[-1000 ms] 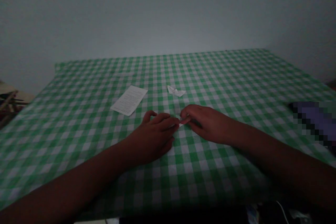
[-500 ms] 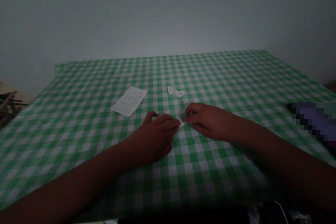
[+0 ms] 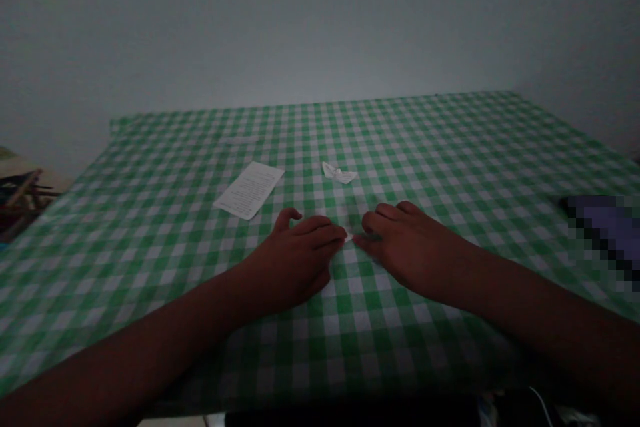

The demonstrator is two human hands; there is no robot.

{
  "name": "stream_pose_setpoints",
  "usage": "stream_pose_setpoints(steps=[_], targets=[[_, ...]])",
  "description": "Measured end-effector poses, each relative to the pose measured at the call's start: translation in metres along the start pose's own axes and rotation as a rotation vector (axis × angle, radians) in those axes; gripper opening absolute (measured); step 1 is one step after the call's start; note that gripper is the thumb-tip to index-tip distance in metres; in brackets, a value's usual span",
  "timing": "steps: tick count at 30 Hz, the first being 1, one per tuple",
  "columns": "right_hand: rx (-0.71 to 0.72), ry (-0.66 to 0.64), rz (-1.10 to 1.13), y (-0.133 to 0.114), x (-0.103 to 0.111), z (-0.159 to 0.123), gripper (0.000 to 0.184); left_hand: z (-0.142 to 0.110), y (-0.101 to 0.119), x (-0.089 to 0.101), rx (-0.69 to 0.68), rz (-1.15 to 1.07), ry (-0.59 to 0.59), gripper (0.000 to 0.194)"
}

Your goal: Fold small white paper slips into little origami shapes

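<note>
softly creased and tiny, a scrap of white paper [image 3: 349,237] peeks out between the two hands, low on the cloth near the middle of the table; most of its shape is hidden. the left hand [image 3: 303,257] lies palm down with its fingers reaching over the scrap's left side, one finger crooked up in a small hook. the right hand [image 3: 407,243] comes in from the other side, its fingers loosely bent and its lowest fingertip at or just beside the scrap's right end. whether either hand pinches the paper or only presses on it, i cannot tell, nor how wide the gap under the fingers is.

beyond the hands sits a folded paper piece [image 3: 339,173], white with printed marks, two pointed wings spreading from a crumpled middle. to its left a flat printed sheet [image 3: 250,190], four-sided and matte, lies at a slant. under everything runs a checked tablecloth [image 3: 375,347] in green and white squares, meeting a plain, faintly rough grey wall [image 3: 325,27].
</note>
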State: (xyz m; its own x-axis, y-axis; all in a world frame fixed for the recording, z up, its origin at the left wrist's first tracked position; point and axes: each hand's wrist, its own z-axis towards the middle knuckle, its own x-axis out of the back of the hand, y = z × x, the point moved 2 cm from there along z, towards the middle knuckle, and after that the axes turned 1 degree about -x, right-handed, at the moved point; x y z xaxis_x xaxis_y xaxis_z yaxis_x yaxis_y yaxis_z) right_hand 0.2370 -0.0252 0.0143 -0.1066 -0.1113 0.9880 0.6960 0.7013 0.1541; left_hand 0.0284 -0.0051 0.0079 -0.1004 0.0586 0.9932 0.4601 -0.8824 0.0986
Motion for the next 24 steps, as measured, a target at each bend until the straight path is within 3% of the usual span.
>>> stream_pose_setpoints(steps=[11,24], targets=[[-0.053,0.057,0.388,0.006,-0.012,0.017,0.021,-0.004,-0.013,-0.012,0.043,-0.017,0.018,0.043],[-0.167,0.022,0.208,-0.022,-0.003,0.006,0.025,-0.001,-0.012,-0.012,0.081,-0.041,0.014,0.047]])
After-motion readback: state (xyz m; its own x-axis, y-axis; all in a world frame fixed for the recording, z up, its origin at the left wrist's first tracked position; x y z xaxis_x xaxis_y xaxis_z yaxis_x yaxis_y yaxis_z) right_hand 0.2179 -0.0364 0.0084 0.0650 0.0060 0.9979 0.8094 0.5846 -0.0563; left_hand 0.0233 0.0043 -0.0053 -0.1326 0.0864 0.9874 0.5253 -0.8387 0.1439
